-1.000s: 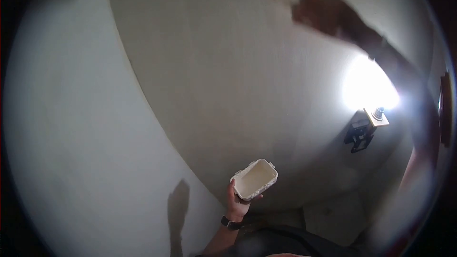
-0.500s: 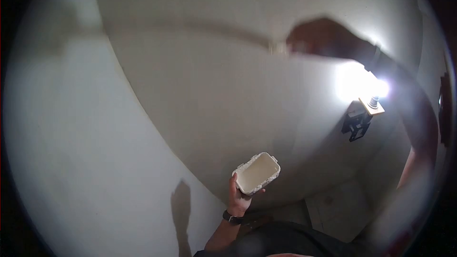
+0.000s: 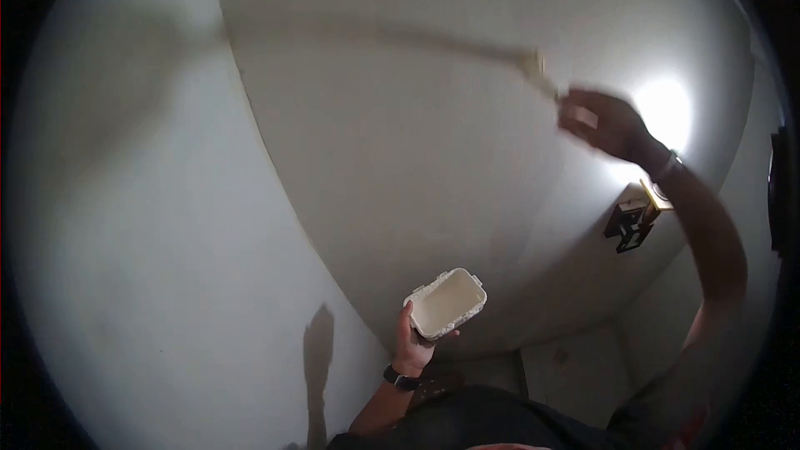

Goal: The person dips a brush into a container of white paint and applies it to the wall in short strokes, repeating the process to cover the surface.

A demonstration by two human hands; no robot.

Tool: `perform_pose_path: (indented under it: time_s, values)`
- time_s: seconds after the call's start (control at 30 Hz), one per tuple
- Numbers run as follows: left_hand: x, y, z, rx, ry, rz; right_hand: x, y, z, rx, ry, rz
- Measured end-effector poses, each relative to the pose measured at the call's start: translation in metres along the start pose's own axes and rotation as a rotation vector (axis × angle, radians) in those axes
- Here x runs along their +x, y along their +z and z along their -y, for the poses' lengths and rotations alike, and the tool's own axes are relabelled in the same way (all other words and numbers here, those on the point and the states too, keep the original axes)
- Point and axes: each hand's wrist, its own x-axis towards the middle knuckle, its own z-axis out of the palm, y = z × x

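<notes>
My left hand [image 3: 412,352] holds a white plastic tub [image 3: 450,303] from below, with the thumb over its near side. White smears crust the rim, and pale paint shows inside. Up at the right, my raised right hand [image 3: 608,122] pinches the thin handle of a paintbrush [image 3: 540,79]. Its pale bristles point up and left, right at the grey wall [image 3: 400,150], where the brush's long shadow begins. The brush is blurred by motion.
A bright lamp on a bracket [image 3: 633,221] is fixed to the wall below my right wrist. A paler wall [image 3: 167,267] meets the grey one at a corner on the left. A dark object [image 3: 777,192] hangs at the far right.
My right hand and the paintbrush have moved right and slightly down, with the brush now tilted up. The left hand and tub have stayed almost still; the view has shifted slightly.
</notes>
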Motion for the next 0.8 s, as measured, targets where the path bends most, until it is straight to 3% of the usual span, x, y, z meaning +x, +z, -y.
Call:
perform_pose_path:
  time_s: [0.03,0.07,0.1,0.13,0.2,0.23,0.3,0.4,0.5,0.57,0.67,0.8]
  values:
    - [0.000,0.000,-0.001,-0.011,-0.005,0.000,-0.014,0.003,0.029,0.248,0.420,0.284]
    - [0.000,0.000,-0.003,-0.013,-0.014,0.013,-0.028,0.021,0.030,0.273,0.428,0.420]
    - [0.001,-0.001,-0.003,-0.018,-0.023,0.023,-0.045,0.050,0.014,0.176,-0.171,0.307]
    - [0.001,-0.003,-0.002,-0.040,-0.024,0.023,-0.062,0.079,-0.003,-0.001,-0.729,0.031]
    - [0.002,-0.004,-0.001,-0.026,-0.002,0.043,-0.081,0.078,0.034,0.106,-0.511,0.246]
    - [0.003,-0.005,-0.001,-0.038,-0.010,0.038,-0.084,0.082,0.041,0.108,-0.510,0.261]
    - [0.004,-0.004,0.000,0.002,-0.021,-0.011,-0.087,0.087,0.048,0.025,-0.684,0.081]
    - [0.004,-0.007,0.000,-0.007,-0.057,-0.020,-0.101,0.106,0.055,0.254,-0.516,0.021]
    - [0.002,0.000,-0.001,-0.034,-0.006,-0.039,-0.103,0.122,0.051,0.364,-0.618,0.106]
    - [0.007,-0.003,0.002,-0.029,0.006,-0.047,-0.102,0.137,0.053,0.409,-0.623,0.024]
    - [0.008,-0.002,0.004,-0.042,0.019,-0.088,-0.111,0.169,0.049,0.635,-0.506,-0.141]
    - [0.006,-0.002,0.007,0.023,0.025,-0.168,-0.124,0.184,0.050,0.777,-0.360,-0.172]
